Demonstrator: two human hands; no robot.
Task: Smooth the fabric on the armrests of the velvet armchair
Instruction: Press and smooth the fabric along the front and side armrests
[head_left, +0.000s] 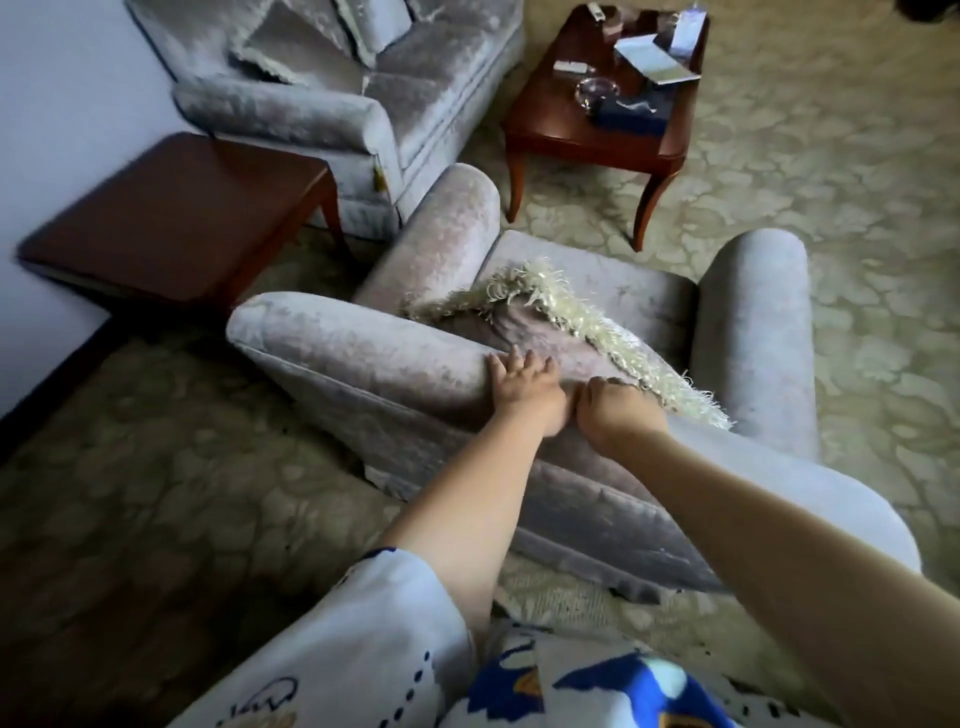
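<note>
A grey velvet armchair stands below me, seen from behind its back. Its left armrest and right armrest reach away from me. A fringed cushion leans against the inside of the backrest. My left hand lies flat on the top of the backrest with fingers spread. Right beside it, my right hand rests on the backrest top with its fingers curled down over the front edge by the cushion; what they hold is hidden.
A velvet sofa with cushions stands at the back left. A dark wooden side table sits left of the armchair. A wooden coffee table with papers, an ashtray and small items stands behind. Patterned carpet surrounds everything.
</note>
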